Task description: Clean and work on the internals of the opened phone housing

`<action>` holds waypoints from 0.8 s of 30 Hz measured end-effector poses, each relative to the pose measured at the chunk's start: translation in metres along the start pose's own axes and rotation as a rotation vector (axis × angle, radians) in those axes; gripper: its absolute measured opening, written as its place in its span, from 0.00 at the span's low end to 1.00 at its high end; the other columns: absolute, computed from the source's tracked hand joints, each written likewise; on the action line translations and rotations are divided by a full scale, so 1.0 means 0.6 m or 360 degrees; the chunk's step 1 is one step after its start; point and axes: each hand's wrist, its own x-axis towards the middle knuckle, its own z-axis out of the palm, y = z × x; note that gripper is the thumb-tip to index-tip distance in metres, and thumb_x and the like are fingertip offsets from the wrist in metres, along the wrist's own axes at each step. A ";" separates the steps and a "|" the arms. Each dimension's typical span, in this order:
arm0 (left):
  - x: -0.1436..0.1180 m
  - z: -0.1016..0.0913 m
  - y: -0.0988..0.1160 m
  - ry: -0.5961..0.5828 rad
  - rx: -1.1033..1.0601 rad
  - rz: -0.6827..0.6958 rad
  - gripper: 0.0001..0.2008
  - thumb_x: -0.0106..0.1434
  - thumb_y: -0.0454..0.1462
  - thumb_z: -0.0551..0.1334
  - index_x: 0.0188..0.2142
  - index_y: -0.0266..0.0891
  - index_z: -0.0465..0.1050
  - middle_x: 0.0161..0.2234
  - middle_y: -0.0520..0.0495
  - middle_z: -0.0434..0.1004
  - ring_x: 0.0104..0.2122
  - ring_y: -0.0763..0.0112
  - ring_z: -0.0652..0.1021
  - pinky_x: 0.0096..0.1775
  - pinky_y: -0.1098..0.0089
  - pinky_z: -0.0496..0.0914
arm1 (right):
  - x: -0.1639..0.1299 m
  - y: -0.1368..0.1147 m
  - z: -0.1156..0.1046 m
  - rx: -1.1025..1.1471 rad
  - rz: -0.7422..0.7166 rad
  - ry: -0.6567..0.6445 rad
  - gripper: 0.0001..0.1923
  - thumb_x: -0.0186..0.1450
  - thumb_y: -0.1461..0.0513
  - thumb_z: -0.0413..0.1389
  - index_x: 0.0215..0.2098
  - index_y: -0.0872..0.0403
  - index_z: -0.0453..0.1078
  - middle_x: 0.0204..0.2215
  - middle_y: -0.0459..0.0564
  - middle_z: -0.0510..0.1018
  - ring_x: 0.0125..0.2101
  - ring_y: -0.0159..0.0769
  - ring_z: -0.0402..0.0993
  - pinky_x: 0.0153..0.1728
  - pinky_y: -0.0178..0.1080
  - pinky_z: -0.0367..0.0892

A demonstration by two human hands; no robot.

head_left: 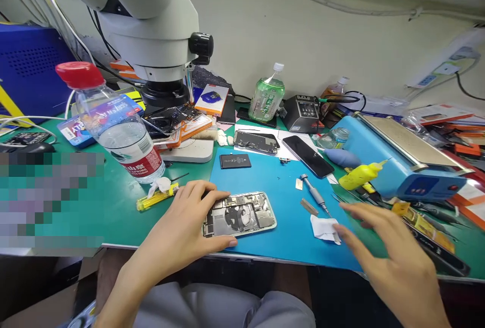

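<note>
Opened phone chassis, back-side up w/ guts exposed: prob. light, stiff metal frame, but fragile inside — boards, flex cables, shields bare; best gripped by long edges/rim, never on components. Looks: silvery rim, grey-black shields, dark round part mid-body, rounded corners. Lies flat on blue mat, near front edge of green bench. Left hand on chassis's left end, thumb at near edge, fingers spread over far edge — pinning it, not lifting. Right hand open, fingers apart, holding nothing, blurred, hovering by white wipe; screwdriver and small metal strip just beyond. Black battery further back on mat, dark phone to its right. Yellow lighter left of hand, water bottle behind it, microscope above.
</note>
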 end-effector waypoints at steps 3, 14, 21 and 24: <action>0.001 -0.003 0.002 -0.0021 -0.0006 -0.0005 0.33 0.64 0.50 0.74 0.65 0.55 0.67 0.59 0.46 0.67 0.60 0.50 0.68 0.61 0.50 0.66 | -0.027 -0.015 0.009 -0.0003 -0.0077 -0.0191 0.17 0.77 0.49 0.55 0.55 0.49 0.76 0.50 0.51 0.81 0.49 0.45 0.79 0.53 0.47 0.72; 0.002 -0.007 0.007 -0.0005 -0.0001 0.0012 0.33 0.64 0.50 0.74 0.64 0.51 0.68 0.58 0.44 0.67 0.60 0.50 0.67 0.61 0.49 0.66 | -0.006 -0.135 0.029 0.0241 -0.0176 -0.0002 0.08 0.75 0.67 0.60 0.50 0.53 0.77 0.43 0.48 0.83 0.43 0.35 0.81 0.48 0.37 0.72; 0.002 0.001 -0.001 0.0048 0.0023 0.0051 0.34 0.63 0.52 0.74 0.64 0.51 0.68 0.57 0.46 0.68 0.59 0.51 0.69 0.60 0.50 0.67 | 0.021 -0.206 0.066 0.0157 -0.0480 -0.0188 0.10 0.73 0.72 0.59 0.50 0.59 0.77 0.42 0.53 0.81 0.41 0.39 0.76 0.43 0.41 0.68; 0.003 0.004 -0.003 0.0062 0.0023 0.0066 0.35 0.63 0.52 0.74 0.64 0.50 0.67 0.56 0.46 0.69 0.59 0.52 0.69 0.60 0.50 0.67 | 0.025 -0.210 0.072 0.0039 -0.0522 -0.0262 0.09 0.74 0.72 0.56 0.48 0.59 0.77 0.40 0.53 0.80 0.38 0.39 0.73 0.41 0.42 0.67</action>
